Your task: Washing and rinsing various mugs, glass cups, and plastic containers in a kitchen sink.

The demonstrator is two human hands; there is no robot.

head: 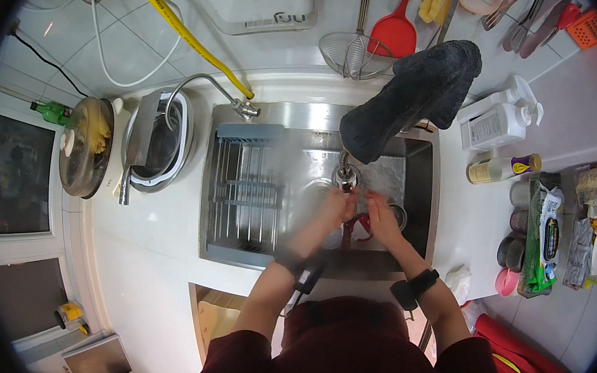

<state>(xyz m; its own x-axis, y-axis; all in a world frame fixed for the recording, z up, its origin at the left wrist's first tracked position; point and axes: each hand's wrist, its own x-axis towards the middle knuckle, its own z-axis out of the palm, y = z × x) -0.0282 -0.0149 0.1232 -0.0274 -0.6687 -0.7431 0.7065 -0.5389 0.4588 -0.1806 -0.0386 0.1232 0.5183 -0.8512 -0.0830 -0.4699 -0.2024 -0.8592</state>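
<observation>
My left hand (337,208) is just under the spout of the chrome faucet (346,176), its fingers partly blurred, so I cannot tell whether anything is in it. Close by on its right, my right hand (382,215) is turned edge-on with the fingers extended and no object visible in it. Both are over the stainless steel sink (318,112). Below them in the basin is a red item (360,228) with a looped shape, partly hidden by my hands. A dark grey cloth (403,101) is draped over the faucet's upper part.
A grey-ended metal dish rack (250,188) spans the sink's left side. A cleaver (145,131) rests across bowls (167,167) on the left counter, beside a lidded pan (87,147). White pump bottles (492,127) and a glass bottle (504,168) are on the right.
</observation>
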